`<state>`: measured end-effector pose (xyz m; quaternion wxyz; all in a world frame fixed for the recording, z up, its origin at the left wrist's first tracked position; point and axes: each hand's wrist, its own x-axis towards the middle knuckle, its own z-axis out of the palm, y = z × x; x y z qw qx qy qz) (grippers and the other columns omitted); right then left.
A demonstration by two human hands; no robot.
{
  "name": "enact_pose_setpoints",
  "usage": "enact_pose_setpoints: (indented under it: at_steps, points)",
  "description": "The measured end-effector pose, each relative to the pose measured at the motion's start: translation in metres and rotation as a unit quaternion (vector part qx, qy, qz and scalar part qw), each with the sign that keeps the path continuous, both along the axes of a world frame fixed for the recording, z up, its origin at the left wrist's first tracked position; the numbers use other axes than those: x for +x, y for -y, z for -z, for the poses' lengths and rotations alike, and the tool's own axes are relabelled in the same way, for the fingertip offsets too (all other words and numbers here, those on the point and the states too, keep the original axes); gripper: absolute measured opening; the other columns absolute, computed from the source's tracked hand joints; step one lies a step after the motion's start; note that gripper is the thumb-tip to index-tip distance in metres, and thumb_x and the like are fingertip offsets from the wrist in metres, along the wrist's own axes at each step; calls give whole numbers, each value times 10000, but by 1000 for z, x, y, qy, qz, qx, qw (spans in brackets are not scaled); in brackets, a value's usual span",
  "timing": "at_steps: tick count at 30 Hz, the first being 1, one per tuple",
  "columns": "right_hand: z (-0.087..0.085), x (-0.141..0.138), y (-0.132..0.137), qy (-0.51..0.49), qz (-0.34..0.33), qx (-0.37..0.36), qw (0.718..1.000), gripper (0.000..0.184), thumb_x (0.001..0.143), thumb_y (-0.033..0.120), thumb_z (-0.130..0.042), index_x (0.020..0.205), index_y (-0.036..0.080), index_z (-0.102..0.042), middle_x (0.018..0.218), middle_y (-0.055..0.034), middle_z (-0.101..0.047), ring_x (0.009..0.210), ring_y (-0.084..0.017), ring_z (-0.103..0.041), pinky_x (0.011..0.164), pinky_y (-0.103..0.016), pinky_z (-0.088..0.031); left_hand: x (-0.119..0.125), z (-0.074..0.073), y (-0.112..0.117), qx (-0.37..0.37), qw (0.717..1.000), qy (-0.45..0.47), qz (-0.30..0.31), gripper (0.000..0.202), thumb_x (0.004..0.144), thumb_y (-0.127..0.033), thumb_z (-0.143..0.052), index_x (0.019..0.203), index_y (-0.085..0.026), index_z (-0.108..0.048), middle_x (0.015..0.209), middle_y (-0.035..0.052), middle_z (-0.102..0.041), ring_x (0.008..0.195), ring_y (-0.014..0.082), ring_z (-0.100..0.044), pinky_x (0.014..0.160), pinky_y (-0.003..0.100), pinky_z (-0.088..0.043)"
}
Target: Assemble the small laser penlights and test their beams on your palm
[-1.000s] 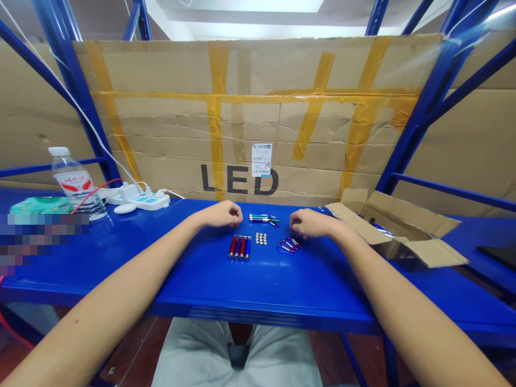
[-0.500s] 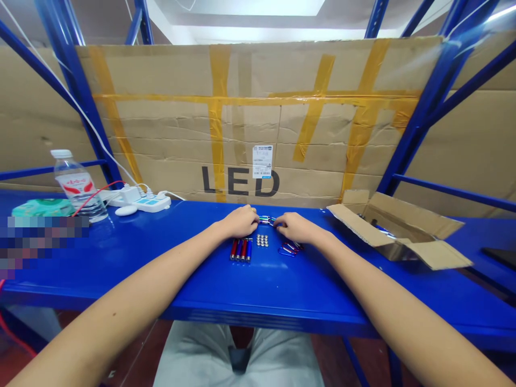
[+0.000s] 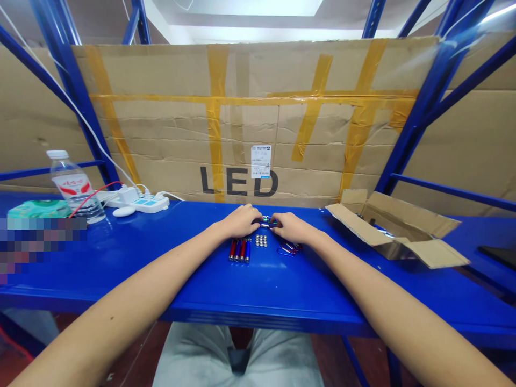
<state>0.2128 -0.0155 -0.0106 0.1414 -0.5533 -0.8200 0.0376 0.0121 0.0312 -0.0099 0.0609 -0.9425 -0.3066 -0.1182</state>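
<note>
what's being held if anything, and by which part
A slim tube spans the gap between the left hand and right hand, one end at each; whether it is gripped or only touched there cannot be told.

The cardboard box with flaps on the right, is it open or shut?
Open. The cardboard box has its flaps spread outward, and something shiny and blue shows inside.

The ends of the shiny tubes (image 3: 265, 226) are hidden by the left hand (image 3: 242, 221) and the right hand (image 3: 293, 228) — how the fingers grip cannot be told. The right hand also partly covers the carabiners (image 3: 287, 250). At right, the view's edge cuts a dark flat object (image 3: 500, 257) — its kind is unclear.
</note>
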Motion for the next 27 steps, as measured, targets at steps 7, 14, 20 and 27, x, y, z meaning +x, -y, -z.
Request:
enact_pose_setpoints:
  at_steps: [7, 14, 20, 27]
  points:
    - [0, -2, -1, 20, -28, -17, 999, 120, 834, 170, -562, 829, 166, -681, 857, -74, -702, 751, -174, -601, 635, -241, -372, 3, -3, 5, 1, 999, -33, -5, 212, 895, -327, -547, 936, -189, -702, 936, 96, -655, 946, 254, -529, 810, 344, -395]
    - [3, -1, -4, 5, -17, 49, 999, 108, 868, 155, -491, 849, 149, -597, 939, -124, -654, 825, -193, -581, 698, -262, -384, 2, -5, 10, -34, 998, 57, -13, 177, 916, -255, -463, 993, -153, -587, 967, 103, -661, 894, 233, -592, 766, 336, -439]
    - [-1, -3, 0, -146, -24, 85, 985, 330, 870, 155, -519, 1198, 129, -495, 888, -75, -667, 797, -187, -595, 709, -280, -415, 4, -9, 22, -32, 991, 126, 12, 247, 957, -217, -338, 1132, -141, -495, 1103, 141, -637, 1002, 230, -605, 847, 345, -458]
    - [3, -8, 0, -113, -69, 73, 989, 234, 856, 81, -521, 1043, 156, -640, 1128, -116, -687, 1027, -221, -614, 868, -292, -425, 5, -8, 22, 26, 999, 31, -19, 222, 963, -306, -377, 1029, -165, -535, 1000, 110, -654, 922, 242, -620, 758, 332, -449]
